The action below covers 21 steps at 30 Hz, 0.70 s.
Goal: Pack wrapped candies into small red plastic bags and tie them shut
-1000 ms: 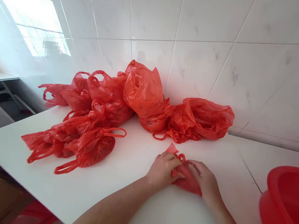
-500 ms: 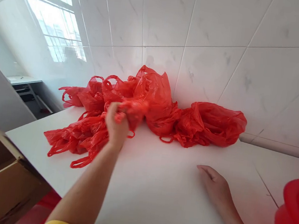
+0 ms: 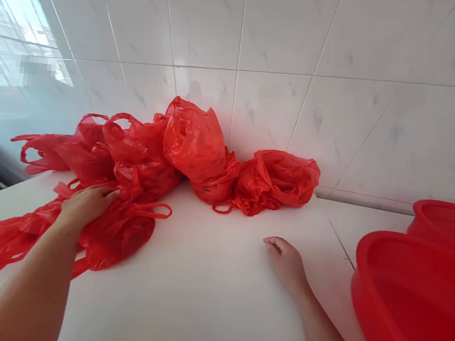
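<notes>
At the left of the table, my left hand [image 3: 90,204] is closed on a red plastic bag [image 3: 121,235] that lies at the front of the pile. Its fingertips are partly sunk in the thin plastic. More red plastic bags [image 3: 143,150] with loop handles are heaped behind it, and a tall puffed one [image 3: 193,144] leans near the wall. To the right of that lies a crumpled red bag [image 3: 279,182]. My right hand [image 3: 286,262] rests on the white tabletop, fingers curled and thumb against them, holding nothing.
Two red plastic baskets [image 3: 370,285] stand at the right side of the white table [image 3: 196,298]. A tiled wall [image 3: 268,104] closes off the back, with a window reflected at upper left. A thin seam crosses the tabletop near the baskets.
The view has turned right, showing more of the red baskets. My left hand has brought the bag down left onto the front of the pile. My right hand stays on the table.
</notes>
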Motion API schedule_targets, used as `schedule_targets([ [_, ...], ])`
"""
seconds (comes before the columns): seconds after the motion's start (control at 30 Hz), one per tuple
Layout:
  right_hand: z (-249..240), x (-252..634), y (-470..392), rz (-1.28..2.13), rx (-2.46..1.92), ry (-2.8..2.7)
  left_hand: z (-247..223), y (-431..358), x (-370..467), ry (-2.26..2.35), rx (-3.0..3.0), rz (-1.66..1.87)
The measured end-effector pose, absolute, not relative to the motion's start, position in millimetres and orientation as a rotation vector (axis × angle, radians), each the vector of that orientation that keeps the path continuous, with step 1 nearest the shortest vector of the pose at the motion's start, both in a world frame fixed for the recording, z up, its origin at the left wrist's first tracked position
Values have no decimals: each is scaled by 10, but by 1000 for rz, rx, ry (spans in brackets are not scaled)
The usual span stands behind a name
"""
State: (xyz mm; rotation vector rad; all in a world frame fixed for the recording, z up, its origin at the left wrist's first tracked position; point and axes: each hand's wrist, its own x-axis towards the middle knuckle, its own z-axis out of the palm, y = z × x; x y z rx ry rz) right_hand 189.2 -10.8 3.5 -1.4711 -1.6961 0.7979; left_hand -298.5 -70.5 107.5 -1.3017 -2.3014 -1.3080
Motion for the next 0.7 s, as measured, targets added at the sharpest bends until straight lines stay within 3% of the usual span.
schedule_targets([
  [0.1,40,1880,-112,790,-1482,-1695,1012,-697,-2894,-2540,-1193,-1013],
  [0.3,35,1851,-91,763,-1470,-1695,1118,-589,-2219,-1775,-1158,-1148],
  [0.47,42,1833,-92,780,-1486,-1686,1012,-298,-1365,-1447,-1904,-1246],
  [0.7,9,1876,-33,759,-1365,-1552,788,141,-360,-1332,-2642,-1021],
])
